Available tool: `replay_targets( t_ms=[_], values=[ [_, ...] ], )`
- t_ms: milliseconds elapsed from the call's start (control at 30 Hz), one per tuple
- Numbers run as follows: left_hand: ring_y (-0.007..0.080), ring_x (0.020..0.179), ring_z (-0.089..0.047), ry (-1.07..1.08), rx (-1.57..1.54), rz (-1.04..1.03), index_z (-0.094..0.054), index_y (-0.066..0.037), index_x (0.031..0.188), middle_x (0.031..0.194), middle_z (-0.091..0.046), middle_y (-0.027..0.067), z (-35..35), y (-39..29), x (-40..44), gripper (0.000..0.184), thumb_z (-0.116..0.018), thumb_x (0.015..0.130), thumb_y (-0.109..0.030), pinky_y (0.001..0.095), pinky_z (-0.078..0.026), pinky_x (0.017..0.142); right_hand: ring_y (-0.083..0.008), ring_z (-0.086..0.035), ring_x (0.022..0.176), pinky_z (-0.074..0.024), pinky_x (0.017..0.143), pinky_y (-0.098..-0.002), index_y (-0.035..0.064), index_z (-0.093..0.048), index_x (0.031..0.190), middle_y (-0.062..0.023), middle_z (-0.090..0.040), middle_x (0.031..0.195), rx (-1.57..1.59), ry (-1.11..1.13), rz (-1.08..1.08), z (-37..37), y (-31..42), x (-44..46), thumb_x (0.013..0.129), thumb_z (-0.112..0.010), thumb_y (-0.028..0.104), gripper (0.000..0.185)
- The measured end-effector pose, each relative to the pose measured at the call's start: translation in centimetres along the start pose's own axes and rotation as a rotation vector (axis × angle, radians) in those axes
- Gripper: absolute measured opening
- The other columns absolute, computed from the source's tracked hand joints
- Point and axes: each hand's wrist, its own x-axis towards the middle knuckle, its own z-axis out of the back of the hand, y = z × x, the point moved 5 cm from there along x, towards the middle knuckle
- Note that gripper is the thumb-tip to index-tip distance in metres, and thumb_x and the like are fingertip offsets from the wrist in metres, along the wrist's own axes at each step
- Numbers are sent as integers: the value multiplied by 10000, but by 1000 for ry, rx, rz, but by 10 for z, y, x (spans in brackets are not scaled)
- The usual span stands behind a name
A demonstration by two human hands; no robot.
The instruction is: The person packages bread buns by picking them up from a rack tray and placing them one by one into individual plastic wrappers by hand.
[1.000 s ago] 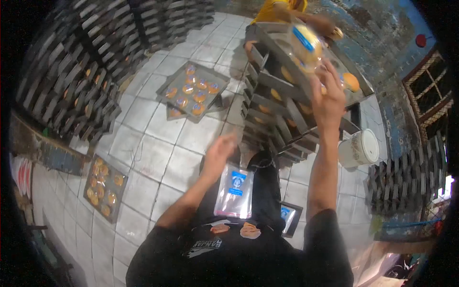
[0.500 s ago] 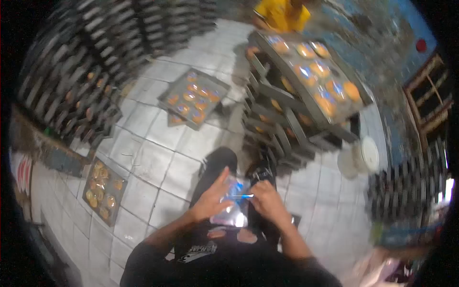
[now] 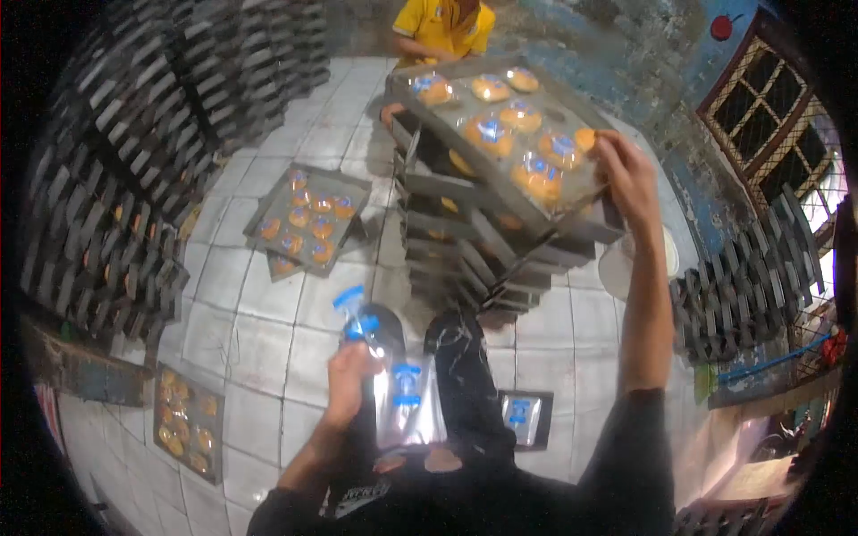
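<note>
My left hand (image 3: 347, 382) pinches a clear plastic bag (image 3: 354, 308) with blue print, held up above my left thigh. On my lap lies a pile of similar clear bags (image 3: 407, 420). My right hand (image 3: 630, 179) reaches over the near right corner of the top baking tray (image 3: 572, 192), its fingers closed on an unwrapped bun (image 3: 585, 139). Beside that bun, several bagged buns (image 3: 559, 150) with blue labels sit in the same tray. Part of the held bun is hidden by my fingers.
A stack of trays (image 3: 465, 241) supports the top tray. Across it sits a person in a yellow shirt (image 3: 487, 22). Another tray of bagged buns (image 3: 313, 210) and a tray (image 3: 214, 429) lie on the floor. A bucket (image 3: 617, 268) stands right of the stack; tray racks (image 3: 116, 134) line the left.
My right hand has moved from the bags at my lap up to the tray and closed on a bun. My left hand has lifted a bag. The view has shifted right.
</note>
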Motion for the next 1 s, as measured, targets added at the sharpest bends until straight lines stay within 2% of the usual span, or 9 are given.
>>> replay_targets(
  t_ms=[167, 200, 267, 467, 567, 833, 933, 967, 1000],
  values=[
    [201, 842, -743, -37, -3, -36, -656, 26, 1158, 959, -755, 133, -15, -9, -3, 267, -583, 1066, -214, 311, -589, 755, -294, -696, 835, -530, 772, -444, -46, -750, 983, -224, -739, 870, -644, 133, -173, 19, -199, 155, 1032, -510, 551, 646],
    [201, 842, -743, -62, -22, -73, -656, 26, 1158, 959, -755, 133, -16, -13, 0, 267, -583, 1066, -214, 311, -589, 755, -433, -710, 1022, -514, 895, -499, -49, -751, 1046, -307, -734, 1017, -672, 72, -196, 18, -240, 164, 994, -482, 645, 746],
    [205, 847, -733, -39, -77, -13, -647, 8, 1182, 960, -749, 143, -20, -15, 2, 270, -617, 1046, -223, 310, -592, 723, -482, -676, 1120, -490, 959, -530, -41, -753, 1097, -332, -720, 1051, -870, 75, -302, 8, -337, 188, 969, -474, 687, 790],
    [215, 884, -742, -67, -23, -10, -601, 18, 1284, 1033, -760, 164, -20, -16, 6, 355, -535, 1087, -271, 316, -594, 732, -151, -683, 974, -537, 753, -296, 2, -693, 1168, -165, -725, 1045, -409, 136, -342, -21, -216, 154, 915, -754, 316, 409],
    [217, 912, -741, -57, -63, 39, -586, 12, 1294, 1047, -756, 169, -14, -11, 11, 352, -504, 1098, -268, 316, -591, 764, -149, -666, 910, -536, 694, -304, 14, -570, 1270, -106, -679, 1091, -155, 224, 50, -54, -245, 149, 929, -736, 253, 448],
    [295, 1060, -716, -151, -525, 69, -604, -8, 1116, 1171, -718, 195, -11, -36, 38, 245, -620, 1026, -235, 421, -580, 880, -215, -653, 1107, -522, 965, -370, 2, -551, 1388, -136, -661, 1225, 530, 56, 15, -57, 24, 9, 956, -739, 288, 552],
    [304, 1037, -717, -203, -626, 80, -596, 5, 1117, 1116, -714, 183, -16, -42, 67, 232, -648, 1014, -196, 446, -591, 877, -248, -660, 1116, -527, 972, -395, 28, -657, 1259, -122, -678, 1218, 253, 218, -37, -123, 65, -117, 871, -794, 167, 434],
    [307, 1023, -718, -255, -637, 99, -590, 13, 1121, 1083, -710, 174, -16, -44, 71, 230, -662, 1007, -174, 458, -601, 866, -297, -667, 1113, -527, 967, -400, 14, -678, 1190, -157, -680, 1184, 131, 164, 448, -158, 67, -160, 819, -782, 70, 389],
    [307, 1023, -718, -248, -641, 92, -590, 13, 1121, 1083, -710, 174, -23, -52, 70, 230, -662, 1007, -174, 458, -601, 866, -343, -660, 1125, -524, 985, -409, 17, -676, 1167, -191, -666, 1182, 262, 268, 444, -181, 97, -195, 754, -760, -9, 423]
  ],
)
